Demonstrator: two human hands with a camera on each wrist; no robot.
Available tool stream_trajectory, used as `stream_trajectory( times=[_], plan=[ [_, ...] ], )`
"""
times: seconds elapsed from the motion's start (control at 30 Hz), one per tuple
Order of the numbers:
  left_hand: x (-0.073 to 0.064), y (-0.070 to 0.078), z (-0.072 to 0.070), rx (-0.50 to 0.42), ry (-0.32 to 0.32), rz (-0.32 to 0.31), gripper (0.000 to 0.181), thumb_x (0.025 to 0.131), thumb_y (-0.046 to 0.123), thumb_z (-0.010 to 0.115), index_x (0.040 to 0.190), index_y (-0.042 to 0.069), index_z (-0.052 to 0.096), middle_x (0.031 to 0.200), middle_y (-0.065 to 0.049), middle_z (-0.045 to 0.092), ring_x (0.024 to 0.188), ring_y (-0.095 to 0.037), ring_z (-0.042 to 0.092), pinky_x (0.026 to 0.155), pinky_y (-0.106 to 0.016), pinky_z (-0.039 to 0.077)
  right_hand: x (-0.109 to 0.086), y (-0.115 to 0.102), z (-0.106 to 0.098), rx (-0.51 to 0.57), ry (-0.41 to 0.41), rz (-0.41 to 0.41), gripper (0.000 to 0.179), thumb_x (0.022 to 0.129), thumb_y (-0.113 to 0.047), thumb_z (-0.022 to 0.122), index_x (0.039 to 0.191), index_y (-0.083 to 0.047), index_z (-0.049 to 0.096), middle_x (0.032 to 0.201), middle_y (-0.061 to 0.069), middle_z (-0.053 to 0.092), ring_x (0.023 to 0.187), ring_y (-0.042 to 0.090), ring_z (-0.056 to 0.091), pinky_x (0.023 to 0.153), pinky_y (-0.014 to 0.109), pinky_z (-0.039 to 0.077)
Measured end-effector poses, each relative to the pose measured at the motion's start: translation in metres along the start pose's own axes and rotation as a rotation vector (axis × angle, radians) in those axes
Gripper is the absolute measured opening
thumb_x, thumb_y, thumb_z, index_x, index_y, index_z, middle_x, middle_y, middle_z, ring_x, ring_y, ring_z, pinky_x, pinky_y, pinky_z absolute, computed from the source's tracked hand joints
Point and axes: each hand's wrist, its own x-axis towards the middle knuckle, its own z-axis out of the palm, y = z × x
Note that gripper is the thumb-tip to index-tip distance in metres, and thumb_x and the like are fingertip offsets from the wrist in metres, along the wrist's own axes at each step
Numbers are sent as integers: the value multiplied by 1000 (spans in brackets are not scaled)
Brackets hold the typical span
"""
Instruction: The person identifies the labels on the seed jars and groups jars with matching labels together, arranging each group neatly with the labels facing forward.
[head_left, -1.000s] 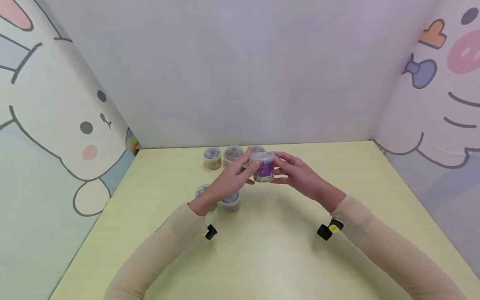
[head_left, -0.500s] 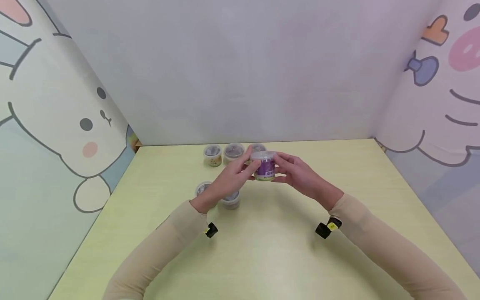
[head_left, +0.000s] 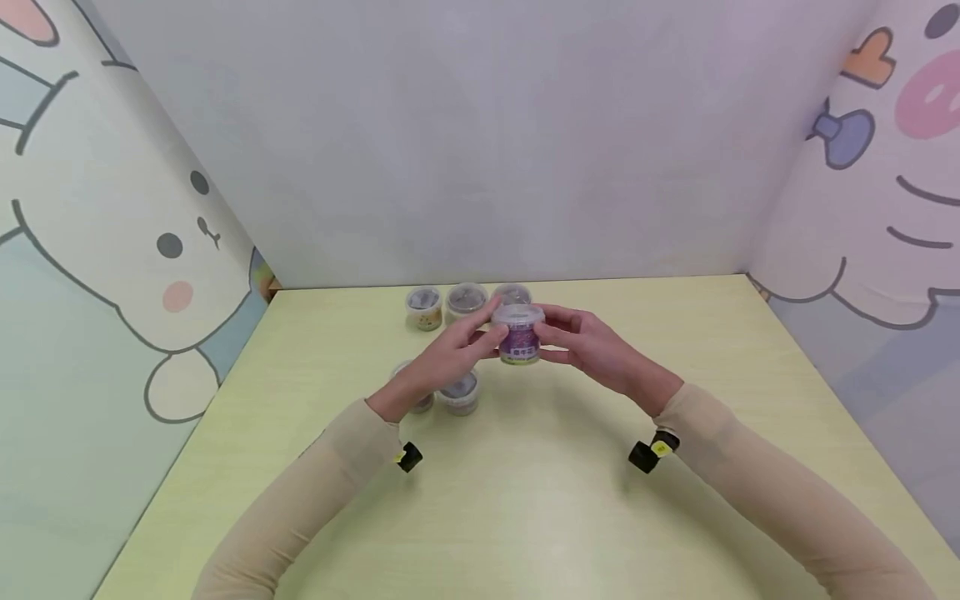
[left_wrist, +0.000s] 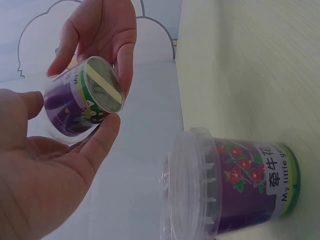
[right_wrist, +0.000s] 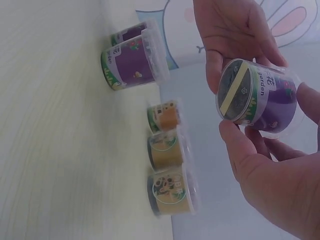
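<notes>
Between both hands, raised above the table, is a small lidded plastic cup point(head_left: 519, 342) with a purple label. My left hand point(head_left: 456, 353) grips its left side with thumb and fingers, and my right hand point(head_left: 596, 350) holds the right side the same way. The cup's dark base with a pale yellow strip across it faces the left wrist view, where the cup point(left_wrist: 82, 97) is tilted. In the right wrist view, fingertips of both hands touch the rim of the cup's base point(right_wrist: 237, 92). Part of the label is hidden by the fingers.
Two purple-labelled cups point(head_left: 459, 396) stand near my left forearm, one partly covered by it. Several tan and orange-labelled cups point(right_wrist: 170, 192) form a row at the back of the pale yellow table point(head_left: 525, 500). A grey-white wall point(head_left: 480, 167) rises behind.
The cup has been turned between the fingers, so white lettering on its label now faces the head camera. Both hands have shifted slightly left with it.
</notes>
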Motion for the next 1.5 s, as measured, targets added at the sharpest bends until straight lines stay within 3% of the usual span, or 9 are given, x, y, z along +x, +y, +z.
stream_trajectory(
  times=[0.47,0.7,0.97,1.2,1.5],
  plan=[
    [-2,-4,-1,18,-8,3,62,109,22,48,161,3,19,159,-17,35,127,-29,57,99,-35,52,-2,0,0,-26,10,22,63,101,-21,66,153,-2,37,147,17,44,131,28,52,103,39,48],
    [0,-5,-2,23,-13,-1,62,109,23,49,161,4,20,162,-14,29,127,-29,57,99,-36,52,-1,1,-2,-26,14,29,63,100,-22,67,153,-3,38,146,17,45,132,29,52,102,39,49],
    [-4,-4,-6,59,-23,-36,62,109,25,49,162,7,22,154,-14,41,125,-26,59,98,-36,53,1,0,0,-39,-16,25,64,100,-24,67,153,-3,37,146,17,46,132,30,52,102,40,49],
    [-3,-1,-6,58,-30,-17,62,109,23,49,161,4,21,154,-16,41,123,-27,59,97,-35,53,-1,-1,-2,-69,-6,25,67,99,-26,69,154,-5,38,146,17,47,132,30,53,102,42,49],
    [-5,-9,-8,53,-45,18,62,108,17,52,161,5,23,159,-15,34,125,-30,58,97,-36,53,2,2,-6,-221,-24,-3,64,98,-29,70,153,-10,42,138,13,54,122,28,60,101,40,51]
  ],
)
